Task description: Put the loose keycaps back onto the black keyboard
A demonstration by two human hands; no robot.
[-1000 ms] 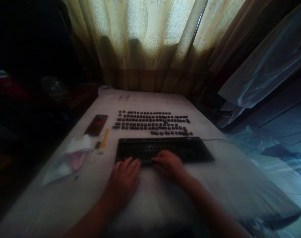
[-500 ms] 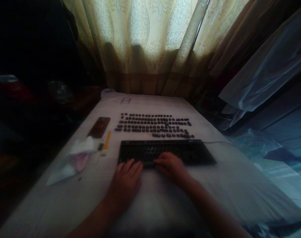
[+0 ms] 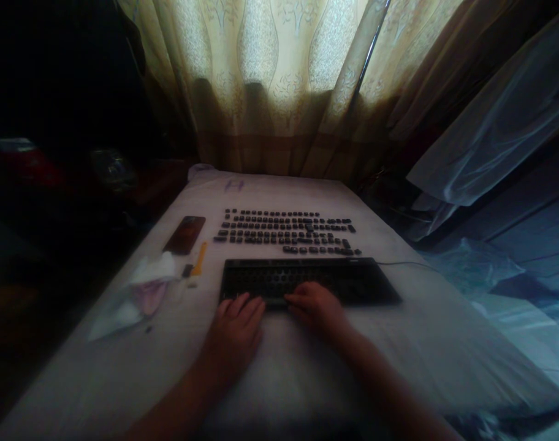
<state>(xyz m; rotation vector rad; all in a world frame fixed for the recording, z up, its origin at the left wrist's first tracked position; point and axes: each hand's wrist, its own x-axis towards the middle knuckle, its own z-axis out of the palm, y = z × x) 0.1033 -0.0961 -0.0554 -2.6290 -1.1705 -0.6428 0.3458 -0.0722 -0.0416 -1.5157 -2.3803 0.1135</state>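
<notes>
**Black keyboard draws both hands to its near edge**

Compared with a second ago, almost nothing moves: only the head camera's view shifts slightly, while the left hand stays at the keyboard's near-left corner and the right hand around mid-edge. That steadiness suggests close work at one spot. Left fingers lie slightly spread over the corner; the right thumb and forefinger appear bunched together (blur hides whether either hand grips anything). Beyond the keyboard, loose keycaps line the cloth-covered surface in rows, unchanged; a yellow tool lies to the left.
</notes>
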